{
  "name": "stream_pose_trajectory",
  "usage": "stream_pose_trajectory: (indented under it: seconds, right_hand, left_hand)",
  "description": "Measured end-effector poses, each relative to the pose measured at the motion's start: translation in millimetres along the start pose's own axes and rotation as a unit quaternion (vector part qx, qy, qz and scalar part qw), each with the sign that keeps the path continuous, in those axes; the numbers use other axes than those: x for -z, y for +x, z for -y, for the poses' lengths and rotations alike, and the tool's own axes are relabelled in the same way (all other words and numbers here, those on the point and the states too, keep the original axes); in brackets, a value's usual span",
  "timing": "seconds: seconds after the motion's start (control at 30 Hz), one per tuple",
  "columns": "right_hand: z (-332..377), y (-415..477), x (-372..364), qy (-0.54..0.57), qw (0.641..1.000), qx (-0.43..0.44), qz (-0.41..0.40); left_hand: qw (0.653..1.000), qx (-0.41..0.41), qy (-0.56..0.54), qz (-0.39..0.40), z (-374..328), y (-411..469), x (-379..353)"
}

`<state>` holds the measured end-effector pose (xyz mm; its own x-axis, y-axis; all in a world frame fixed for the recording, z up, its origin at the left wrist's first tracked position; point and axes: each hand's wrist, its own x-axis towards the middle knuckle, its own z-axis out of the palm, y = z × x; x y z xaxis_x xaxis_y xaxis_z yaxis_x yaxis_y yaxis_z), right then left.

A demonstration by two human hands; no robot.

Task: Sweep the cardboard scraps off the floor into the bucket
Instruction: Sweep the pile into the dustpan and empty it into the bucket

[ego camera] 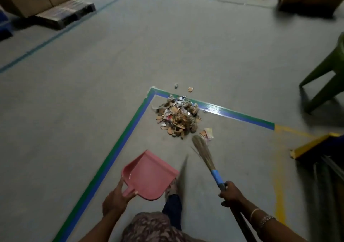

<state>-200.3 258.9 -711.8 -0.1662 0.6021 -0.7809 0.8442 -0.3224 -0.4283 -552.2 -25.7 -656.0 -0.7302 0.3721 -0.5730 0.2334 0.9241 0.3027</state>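
Left hand (116, 197) curled round the stubby handle of a smooth pink plastic dustpan (149, 174), flat scoop facing forward; right hand (231, 193) wrapped round the dark shaft of a broom (202, 152), just below its blue tape binding; stiff, dry straw bristles, tips just beside the cardboard scraps (178, 117); that pile of ragged brown and white flakes sits on the matt grey floor (93, 74), in the corner of a glossy green-and-blue line (119, 145), spilling onto it; 2 stray bits lie beyond; the shaft's end runs out of frame; a green stool (327, 70) at right is blurred and cropped.
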Motion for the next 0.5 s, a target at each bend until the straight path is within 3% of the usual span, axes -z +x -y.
stream_pose_trajectory:
  seconds: [0.2,0.5]
  right_hand:
    - [33,46,64,0.065,0.990,-0.099,-0.071]
    - [84,159,110,0.111,0.982,-0.130,-0.083]
  left_hand:
    - [1.000,-0.005,0.020,0.006,-82,88,-6]
    - [0.994,0.010,0.101,0.040,-158,145,-29]
